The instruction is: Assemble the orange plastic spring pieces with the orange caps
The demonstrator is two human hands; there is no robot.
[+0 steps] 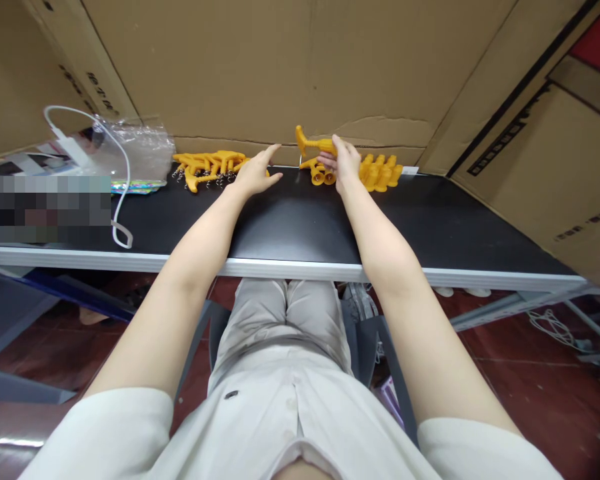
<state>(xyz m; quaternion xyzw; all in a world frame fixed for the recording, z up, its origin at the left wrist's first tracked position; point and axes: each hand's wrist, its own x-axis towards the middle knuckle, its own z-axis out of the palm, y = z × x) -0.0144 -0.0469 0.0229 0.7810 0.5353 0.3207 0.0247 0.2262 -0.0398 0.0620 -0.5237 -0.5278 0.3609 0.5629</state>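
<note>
My right hand (346,163) grips a yellow T-handled corkscrew (313,142) above the table, its crossbar pointing left and its body running into my fingers. Below and beside that hand lie a few yellow T-shaped pieces with round open ends (323,176). Just right of it stand several yellow sleeves (381,173) in close rows. My left hand (255,172) has its fingers and thumb spread, at the right end of a pile of yellow T-handles with metal spirals (210,167). A bit of yellow shows behind its fingers, mostly hidden.
The black table (295,220) has a pale metal front edge. Tall cardboard (300,73) walls its back and right side. To the left lie a clear plastic bag (143,150), a white cable (127,160) and a blurred-out patch. A chair and my legs are below.
</note>
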